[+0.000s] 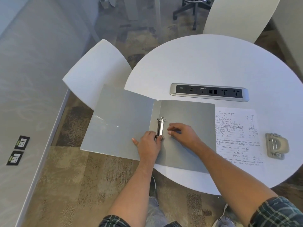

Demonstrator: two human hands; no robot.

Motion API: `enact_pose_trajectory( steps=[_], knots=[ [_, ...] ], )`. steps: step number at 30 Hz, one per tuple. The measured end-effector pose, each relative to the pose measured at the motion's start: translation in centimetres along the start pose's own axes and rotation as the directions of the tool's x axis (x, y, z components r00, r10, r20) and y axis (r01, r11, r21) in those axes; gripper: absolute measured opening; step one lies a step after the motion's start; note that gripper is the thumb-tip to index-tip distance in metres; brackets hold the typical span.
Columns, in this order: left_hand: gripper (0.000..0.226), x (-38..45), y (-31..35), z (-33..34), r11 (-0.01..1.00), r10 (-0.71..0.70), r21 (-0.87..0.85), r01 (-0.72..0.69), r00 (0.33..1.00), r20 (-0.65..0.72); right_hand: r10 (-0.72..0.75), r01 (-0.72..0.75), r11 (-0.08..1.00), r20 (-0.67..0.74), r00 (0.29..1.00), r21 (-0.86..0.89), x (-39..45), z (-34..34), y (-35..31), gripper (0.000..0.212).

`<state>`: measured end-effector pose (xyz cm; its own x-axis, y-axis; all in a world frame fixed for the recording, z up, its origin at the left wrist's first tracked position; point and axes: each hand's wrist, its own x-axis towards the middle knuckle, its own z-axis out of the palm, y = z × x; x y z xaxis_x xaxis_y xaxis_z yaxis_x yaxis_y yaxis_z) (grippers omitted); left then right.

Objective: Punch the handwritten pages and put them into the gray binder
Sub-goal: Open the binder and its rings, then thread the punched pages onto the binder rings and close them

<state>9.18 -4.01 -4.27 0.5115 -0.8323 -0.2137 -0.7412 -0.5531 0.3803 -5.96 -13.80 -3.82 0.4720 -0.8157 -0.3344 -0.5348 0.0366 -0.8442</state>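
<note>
With your left hand (148, 143) pinching the ring mechanism (160, 128) of the gray binder (188, 115) and your right hand (182, 132) resting loose just beside it, pull the rings fully apart before fetching the handwritten pages (237, 136).

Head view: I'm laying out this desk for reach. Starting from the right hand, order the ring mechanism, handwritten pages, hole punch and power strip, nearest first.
1. Ring mechanism, just left of the right hand, on the binder spine.
2. Handwritten pages, right of the hand, beside the binder.
3. Power strip, beyond the hand, mid-table.
4. Hole punch, far right, past the pages.
</note>
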Motion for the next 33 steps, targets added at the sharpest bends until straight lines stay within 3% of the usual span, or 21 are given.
enact_pose_trajectory(
  steps=[3, 5, 8, 11, 15, 18, 23, 33],
  knots=[
    [0.027, 0.1, 0.1, 0.4, 1.0, -0.025, -0.018, 0.024, 0.999, -0.026, -0.009, 0.006, 1.0, -0.123, 0.992, -0.019, -0.3, -2.9, 0.6, 0.011],
    [0.025, 0.0, 0.2, 0.6, 0.999, -0.029, -0.023, 0.028, 0.998, -0.049, 0.009, -0.024, 0.999, -0.293, 0.956, -0.048, -0.5, -5.2, 1.1, 0.011],
    [0.024, -0.4, 0.3, 0.6, 0.999, -0.032, -0.035, 0.031, 0.998, -0.053, 0.074, -0.101, 0.995, -0.568, 0.82, -0.016, -1.4, -8.6, 2.7, 0.014],
    [0.04, -0.6, 0.6, 0.7, 0.999, -0.037, 0.003, 0.037, 0.999, -0.01, 0.205, -0.257, 0.966, -0.716, 0.667, 0.037, -3.0, -11.1, 5.4, 0.025],
    [0.055, -0.9, 1.0, 0.8, 0.999, -0.042, 0.014, 0.042, 0.999, 0.029, 0.391, -0.592, 0.806, -0.731, 0.56, -0.023, -5.6, -12.7, 8.7, 0.063],
    [0.053, -0.9, 1.2, 0.8, 0.999, -0.046, 0.013, 0.046, 0.999, 0.008, 0.47, -0.716, 0.695, -0.708, 0.527, -0.072, -7.2, -12.9, 10.2, 0.085],
    [0.067, -1.2, 1.4, 1.1, 0.998, -0.045, 0.042, 0.045, 0.999, 0.02, 0.566, -0.808, 0.584, -0.675, 0.474, -0.078, -8.3, -13.4, 10.7, 0.103],
    [0.066, -1.3, 1.9, 1.2, 0.994, -0.048, 0.098, 0.046, 0.999, 0.023, 0.6, -0.832, 0.551, -0.661, 0.452, -0.068, -7.9, -16.2, 10.8, 0.111]
  ],
)
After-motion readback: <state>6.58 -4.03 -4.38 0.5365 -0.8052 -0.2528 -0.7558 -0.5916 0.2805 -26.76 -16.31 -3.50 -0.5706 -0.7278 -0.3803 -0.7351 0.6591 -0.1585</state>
